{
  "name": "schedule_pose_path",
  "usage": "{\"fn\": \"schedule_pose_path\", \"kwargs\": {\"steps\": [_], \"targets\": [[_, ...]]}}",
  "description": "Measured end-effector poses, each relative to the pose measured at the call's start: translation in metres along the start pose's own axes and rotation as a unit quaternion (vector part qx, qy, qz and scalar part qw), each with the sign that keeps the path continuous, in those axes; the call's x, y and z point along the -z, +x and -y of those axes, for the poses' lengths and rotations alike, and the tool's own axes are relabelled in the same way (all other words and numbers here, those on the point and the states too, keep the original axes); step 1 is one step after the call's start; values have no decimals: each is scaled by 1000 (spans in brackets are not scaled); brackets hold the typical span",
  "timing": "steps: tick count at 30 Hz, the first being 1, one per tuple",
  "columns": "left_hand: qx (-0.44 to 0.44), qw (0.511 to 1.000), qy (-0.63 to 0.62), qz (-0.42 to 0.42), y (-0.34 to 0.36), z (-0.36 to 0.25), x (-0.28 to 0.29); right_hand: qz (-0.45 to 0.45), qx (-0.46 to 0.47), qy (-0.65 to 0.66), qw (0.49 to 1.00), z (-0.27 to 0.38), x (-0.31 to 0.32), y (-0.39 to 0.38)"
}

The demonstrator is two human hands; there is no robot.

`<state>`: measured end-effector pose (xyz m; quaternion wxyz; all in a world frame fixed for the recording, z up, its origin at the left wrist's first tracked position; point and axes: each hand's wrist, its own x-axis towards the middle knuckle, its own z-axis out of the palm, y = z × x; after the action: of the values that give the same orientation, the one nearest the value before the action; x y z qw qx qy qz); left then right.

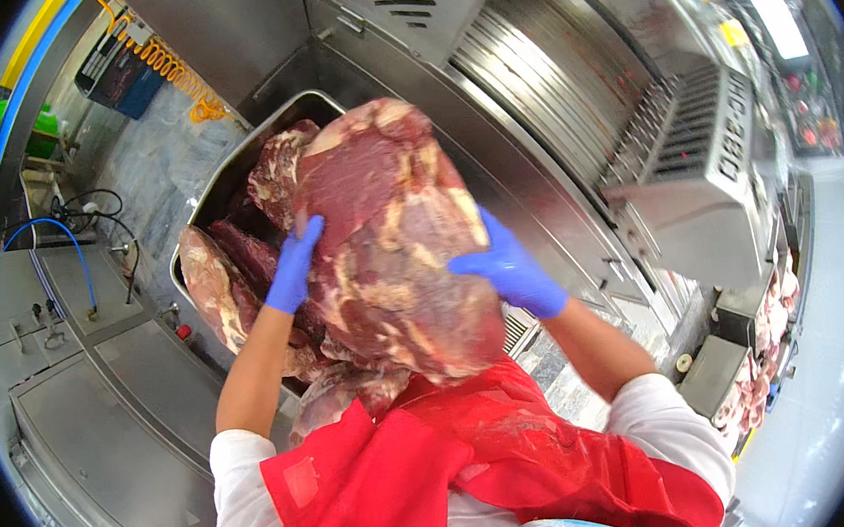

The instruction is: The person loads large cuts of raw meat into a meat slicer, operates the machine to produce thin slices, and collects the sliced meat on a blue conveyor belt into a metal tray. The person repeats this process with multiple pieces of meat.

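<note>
- Hoisting a big raw beef cut [395, 236] chest-high, above the steel meat tub [233, 165] packed with other slabs.
- Left hand [294, 267] and right hand [505, 268], blue-gloved, fingers spread and pressing its flanks.
- Judging by this, it's mid-carry; next wants a steady two-handed swing clear of the red apron [440, 473].

Large raw beef slab [390, 236] (red, fat-marbled) lifted above bin.

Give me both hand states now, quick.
Left hand: closed on the large slab of raw meat.
Right hand: closed on the same slab.
</note>
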<state>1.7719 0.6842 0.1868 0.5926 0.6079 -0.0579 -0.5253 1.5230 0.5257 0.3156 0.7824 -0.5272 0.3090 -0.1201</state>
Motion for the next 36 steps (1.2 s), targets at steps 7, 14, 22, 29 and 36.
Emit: {"fn": "schedule_pose_path", "kwargs": {"steps": [7, 14, 22, 29, 36], "targets": [[-114, 969, -44, 215, -68, -35, -162, -122, -94, -93, 984, 182, 13, -131], [-174, 962, -49, 205, 40, -104, -341, -79, -64, -399, 911, 384, -1, -74], [-501, 804, 309, -87, 40, -62, -227, -152, -73, -636, 753, 411, 133, -41], [-676, 609, 415, 0, 70, -116, -297, -15, -4, -823, 568, 372, 279, 120], [-482, 676, 526, -182, 219, -109, -378, 71, 190, -844, 497, 298, 289, 300]]}}
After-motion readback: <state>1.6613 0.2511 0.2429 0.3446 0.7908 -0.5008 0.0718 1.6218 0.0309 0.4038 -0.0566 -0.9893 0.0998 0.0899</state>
